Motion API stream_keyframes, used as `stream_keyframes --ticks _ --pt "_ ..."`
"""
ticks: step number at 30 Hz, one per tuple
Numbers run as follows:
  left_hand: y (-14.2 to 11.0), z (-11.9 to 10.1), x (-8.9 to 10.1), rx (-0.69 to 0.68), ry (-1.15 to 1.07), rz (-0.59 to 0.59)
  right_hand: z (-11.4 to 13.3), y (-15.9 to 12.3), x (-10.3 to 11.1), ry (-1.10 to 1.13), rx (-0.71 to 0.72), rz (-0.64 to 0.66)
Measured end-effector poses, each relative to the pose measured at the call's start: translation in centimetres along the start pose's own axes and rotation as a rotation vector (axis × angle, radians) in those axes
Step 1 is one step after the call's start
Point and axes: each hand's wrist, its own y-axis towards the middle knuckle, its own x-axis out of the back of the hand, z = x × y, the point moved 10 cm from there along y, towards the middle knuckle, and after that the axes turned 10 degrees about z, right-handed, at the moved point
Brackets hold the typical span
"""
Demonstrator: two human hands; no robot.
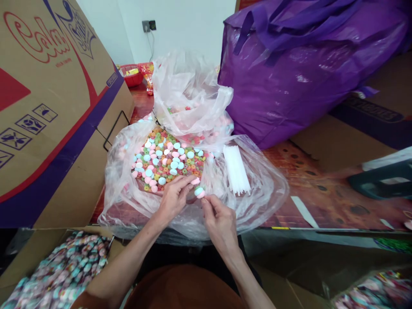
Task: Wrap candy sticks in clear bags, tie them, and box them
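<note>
My left hand (176,193) pinches a pink candy (195,181) between thumb and fingertips, over the near edge of the candy pile. Close beside it, my right hand (219,219) is closed on a candy stick with blue, pink and green pieces (199,192) at its tip; the stick itself is mostly hidden by my fingers. Past my left hand, pastel pink and blue candies (174,165) lie mixed with small colourful ring candies (164,141) on a clear plastic bag (128,206). A bundle of thin white sticks (236,169) rests on the plastic to the right.
A large printed carton (74,98) stands at left, and a purple bag (302,81) at right. Another clear bag of candies (193,103) sits behind the pile. Below the table's left edge, a box holds many finished-looking candies (64,274). A dark green object (383,180) lies far right.
</note>
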Motion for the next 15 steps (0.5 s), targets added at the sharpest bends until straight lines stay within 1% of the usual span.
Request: stream_keyframes --ticks 6,8,11,13,15 --pt "-0.5 0.3 -0.9 0.035 -0.05 0.039 0.0 1.4 0.2 0.021 -0.008 -0.034" --pt "-0.6 0.3 -0.9 0.038 -0.049 0.05 0.1 2.0 0.2 0.041 -0.009 -0.023" --pt "-0.1 0.2 -0.5 0.036 -0.032 0.081 -0.1 2.4 0.2 0.079 -0.014 0.012" --pt "0.9 -0.1 0.2 0.034 0.018 0.074 -0.7 2.0 1.0 0.08 -0.037 -0.023" --pt "2.2 -0.6 1.1 0.034 0.159 0.028 -1.4 1.5 2.0 0.067 -0.071 -0.089"
